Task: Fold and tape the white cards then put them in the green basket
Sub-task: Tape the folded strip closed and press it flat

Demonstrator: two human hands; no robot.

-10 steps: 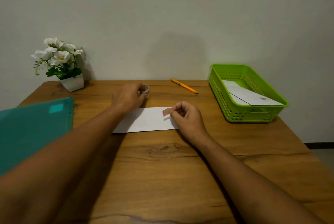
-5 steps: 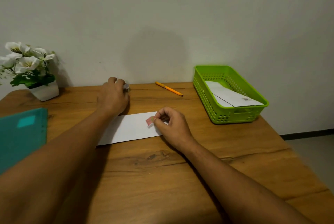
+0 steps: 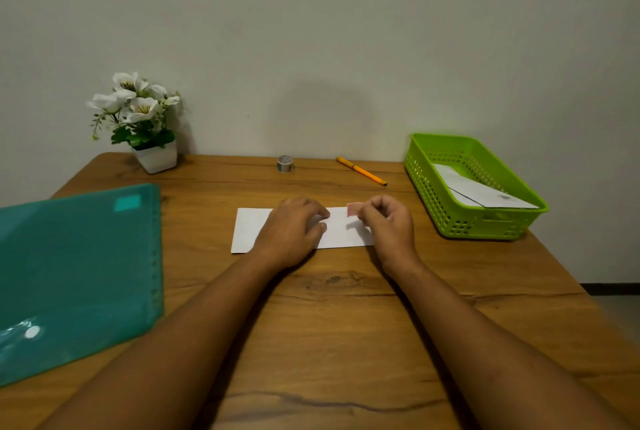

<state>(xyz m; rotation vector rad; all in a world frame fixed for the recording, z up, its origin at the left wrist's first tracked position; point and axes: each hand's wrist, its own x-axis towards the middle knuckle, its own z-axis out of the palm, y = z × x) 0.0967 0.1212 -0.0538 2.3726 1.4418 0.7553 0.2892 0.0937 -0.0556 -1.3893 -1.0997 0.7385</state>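
A folded white card [image 3: 249, 230] lies flat in the middle of the wooden table. My left hand [image 3: 294, 230] rests on its centre, fingers pressing it down. My right hand [image 3: 388, 221] sits at the card's right end and pinches a small pinkish piece of tape [image 3: 353, 209] over the card's far edge. A small grey tape roll [image 3: 285, 164] stands alone near the table's far edge. The green basket [image 3: 433, 180] is at the right and holds folded white cards [image 3: 481, 194].
A teal plastic folder [image 3: 79, 266] covers the left of the table. A white pot of white flowers [image 3: 145, 124] stands at the far left corner. An orange pen [image 3: 361, 171] lies between the tape roll and the basket. The wall is close behind.
My left hand let go of the tape roll at the table's far edge and came back onto the card. My right hand kept pinching the tape at the card.
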